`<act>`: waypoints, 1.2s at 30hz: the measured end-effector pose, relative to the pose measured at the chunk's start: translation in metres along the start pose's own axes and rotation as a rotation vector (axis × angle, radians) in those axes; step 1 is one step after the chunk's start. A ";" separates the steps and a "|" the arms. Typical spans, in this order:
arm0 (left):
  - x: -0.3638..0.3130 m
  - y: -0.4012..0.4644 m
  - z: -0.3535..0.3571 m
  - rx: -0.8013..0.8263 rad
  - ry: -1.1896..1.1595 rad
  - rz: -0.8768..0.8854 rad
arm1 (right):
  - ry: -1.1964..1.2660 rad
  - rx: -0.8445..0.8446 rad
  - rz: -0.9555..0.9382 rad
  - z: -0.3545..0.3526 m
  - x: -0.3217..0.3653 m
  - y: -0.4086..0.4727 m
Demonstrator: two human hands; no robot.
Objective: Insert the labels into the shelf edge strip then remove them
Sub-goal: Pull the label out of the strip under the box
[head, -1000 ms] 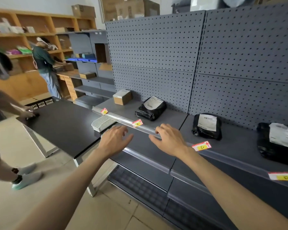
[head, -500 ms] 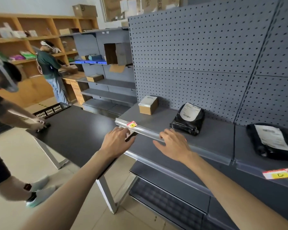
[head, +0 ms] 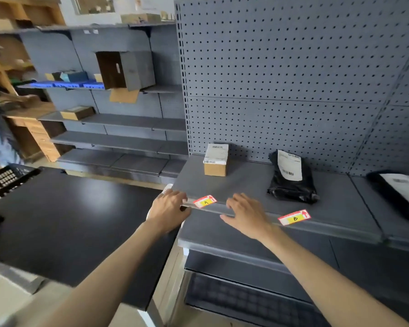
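Both hands resting mid-frame on the shelf edge strip (head: 243,214): left hand (head: 168,210) and right hand (head: 244,217) flanking label A (head: 204,201), fingers spread apart, gripping nothing.

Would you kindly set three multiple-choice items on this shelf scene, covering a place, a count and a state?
1. Label A sits
a) between the two hands
b) right of label B
c) on the cardboard box

2. Labels showing in the shelf edge strip:
a) none
b) two
c) five

3. The left hand is
a) raised to the pegboard
b) holding a parcel
c) at the strip's left end

Answers:
a, the right hand lies on its other side;
b, only A and B show;
c, its fingers meet the strip there.
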State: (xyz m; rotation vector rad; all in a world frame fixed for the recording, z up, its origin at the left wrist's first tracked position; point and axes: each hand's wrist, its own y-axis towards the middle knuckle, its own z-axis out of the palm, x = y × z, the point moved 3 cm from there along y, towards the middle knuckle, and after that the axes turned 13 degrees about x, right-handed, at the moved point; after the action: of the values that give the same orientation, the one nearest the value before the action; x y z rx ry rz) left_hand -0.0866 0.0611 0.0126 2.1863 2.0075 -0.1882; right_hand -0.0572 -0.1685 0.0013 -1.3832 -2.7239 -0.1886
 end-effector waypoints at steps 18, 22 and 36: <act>0.029 0.083 0.067 0.082 -0.163 0.258 | 0.090 -0.013 0.113 0.038 0.018 0.080; 0.032 0.084 0.067 0.037 -0.185 0.314 | 0.081 -0.048 0.144 0.040 0.017 0.081; 0.060 0.082 0.060 -0.044 -0.146 0.343 | 0.095 -0.086 0.221 0.067 0.026 0.084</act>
State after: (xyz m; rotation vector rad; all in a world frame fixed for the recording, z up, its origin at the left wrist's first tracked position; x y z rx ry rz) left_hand 0.0017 0.1004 -0.0553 2.3684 1.5199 -0.2459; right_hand -0.0058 -0.0892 -0.0557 -1.6391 -2.4914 -0.3490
